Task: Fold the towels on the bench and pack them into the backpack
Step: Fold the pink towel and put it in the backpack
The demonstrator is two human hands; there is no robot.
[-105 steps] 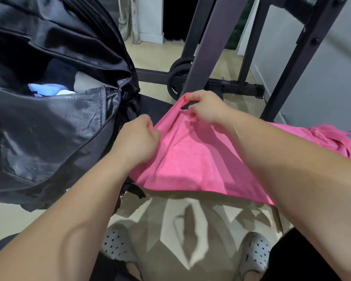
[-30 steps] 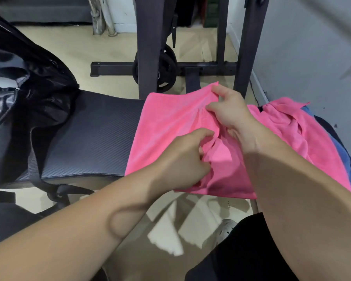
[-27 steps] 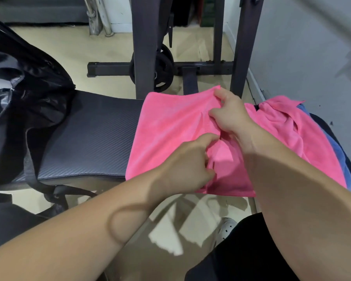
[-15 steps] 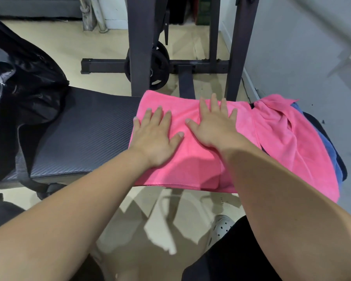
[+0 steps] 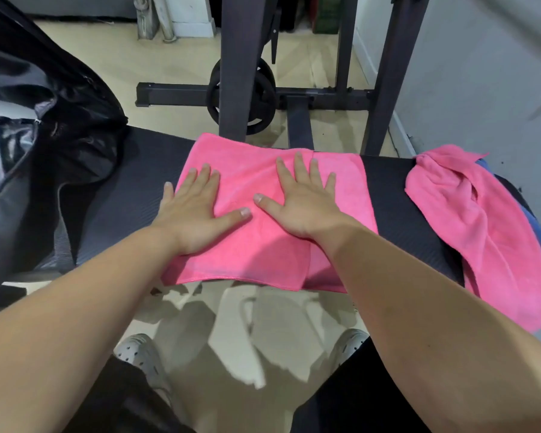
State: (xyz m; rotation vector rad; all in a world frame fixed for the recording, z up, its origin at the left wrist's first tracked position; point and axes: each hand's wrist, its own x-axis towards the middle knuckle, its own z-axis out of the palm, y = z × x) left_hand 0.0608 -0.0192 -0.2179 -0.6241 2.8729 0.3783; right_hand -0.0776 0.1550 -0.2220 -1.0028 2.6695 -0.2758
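Pink towel (image 5: 264, 245) folded flat on bench (image 5: 132, 182), L hand (image 5: 194, 210) & R hand (image 5: 300, 204) fingers spread, pressing it

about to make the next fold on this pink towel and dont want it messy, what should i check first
1. The towel lies flat on the bench: ok, though its near edge hangs over.
2. The left hand and right hand lie flat on it, holding nothing: ok.
3. Layer edges matched: not ok, a lower layer sticks out on the right.
4. Bare bench on either side for folding: ok.
5. Room in the backpack: cannot tell.
6. The loose pink towel is clear of it: ok, a strip of bench lies between.
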